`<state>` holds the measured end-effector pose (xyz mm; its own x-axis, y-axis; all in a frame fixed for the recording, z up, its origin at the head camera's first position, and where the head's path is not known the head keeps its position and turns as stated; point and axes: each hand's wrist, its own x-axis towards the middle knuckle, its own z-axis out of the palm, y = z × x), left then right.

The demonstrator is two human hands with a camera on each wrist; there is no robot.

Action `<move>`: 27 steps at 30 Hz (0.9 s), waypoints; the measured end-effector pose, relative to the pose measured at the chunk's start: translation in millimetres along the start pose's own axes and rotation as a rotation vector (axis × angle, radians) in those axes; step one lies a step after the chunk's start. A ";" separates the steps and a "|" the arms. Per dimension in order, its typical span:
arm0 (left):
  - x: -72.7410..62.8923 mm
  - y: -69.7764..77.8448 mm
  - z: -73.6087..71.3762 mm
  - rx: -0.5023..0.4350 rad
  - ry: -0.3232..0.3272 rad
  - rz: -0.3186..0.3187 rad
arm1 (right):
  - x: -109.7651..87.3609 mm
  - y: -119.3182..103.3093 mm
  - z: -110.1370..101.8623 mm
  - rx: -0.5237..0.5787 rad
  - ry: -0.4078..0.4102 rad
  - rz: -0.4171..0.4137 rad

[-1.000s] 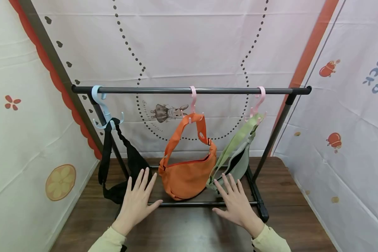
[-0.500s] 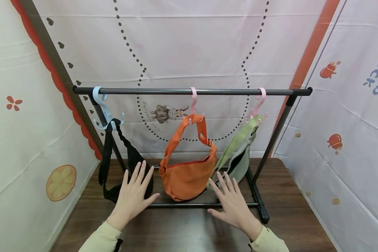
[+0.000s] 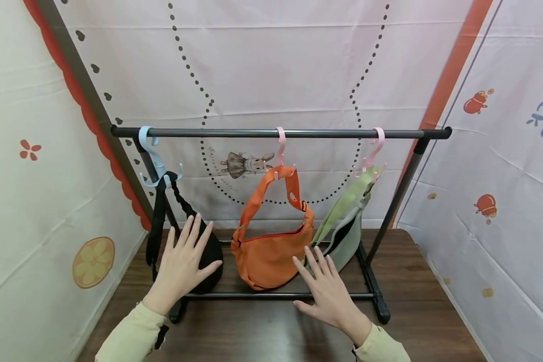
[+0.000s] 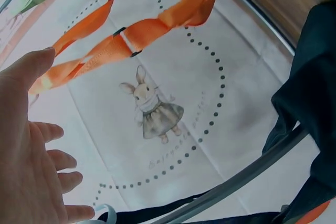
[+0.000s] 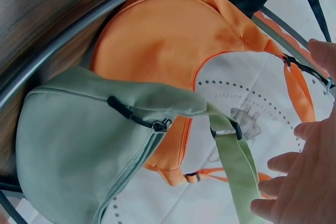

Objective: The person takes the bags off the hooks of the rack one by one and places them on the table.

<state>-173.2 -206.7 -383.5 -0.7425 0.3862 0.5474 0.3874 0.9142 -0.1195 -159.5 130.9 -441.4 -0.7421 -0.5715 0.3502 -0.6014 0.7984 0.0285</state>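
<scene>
Sleeves: pale ones, closest to the camera, right behind each grip.
Right grip: fingers spread and pretty straight, nothing held. Can't tell if a fingertip touches a bag.
Left grip: same deal, fingers splayed, holding nothing. The wrist view shows a gap between it and the black fabric.
Grip shift: left grip has slid outward and a bit forward in the last half second, right grip has drifted slightly inward. The bags look like they're in the same spots, so imo only the hands moved and nothing's been handled in that bit.
Desk: dark wood, below both grips.
Black bag: just past left grip, partly blocked by it.
Orange bag: farther out, between the 2 grips.
Green bag: beyond right grip and a little to its right, hanging tilted.
Hooks: light blue hook, middle pink hook and right pink hook, all above the grips, 1 bag each, so 3 for 3 hung.
Rack: top rail above and beyond both grips.
Backdrop: printed cloth, farthest back.
</scene>
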 end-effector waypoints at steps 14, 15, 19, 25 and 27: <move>27.3 -20.2 -31.4 0.047 0.097 0.001 | 8.7 -14.9 1.1 0.047 -0.086 -0.058; 28.2 -21.6 -33.1 0.046 0.103 0.004 | 8.9 -15.6 1.6 0.049 -0.088 -0.066; 32.5 -29.9 -40.9 0.036 0.148 0.048 | 8.5 -17.9 3.8 0.075 -0.104 -0.099; 46.9 -50.3 -55.8 0.002 0.247 0.164 | 6.1 -19.9 8.0 0.091 -0.111 -0.140; 52.8 -58.0 -60.8 -0.008 0.282 0.185 | 5.0 -20.1 9.1 0.088 -0.105 -0.150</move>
<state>-201.6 -246.8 -297.3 -0.4790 0.4947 0.7251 0.5062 0.8306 -0.2323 -153.8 110.3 -448.7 -0.6660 -0.7035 0.2481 -0.7280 0.6855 -0.0106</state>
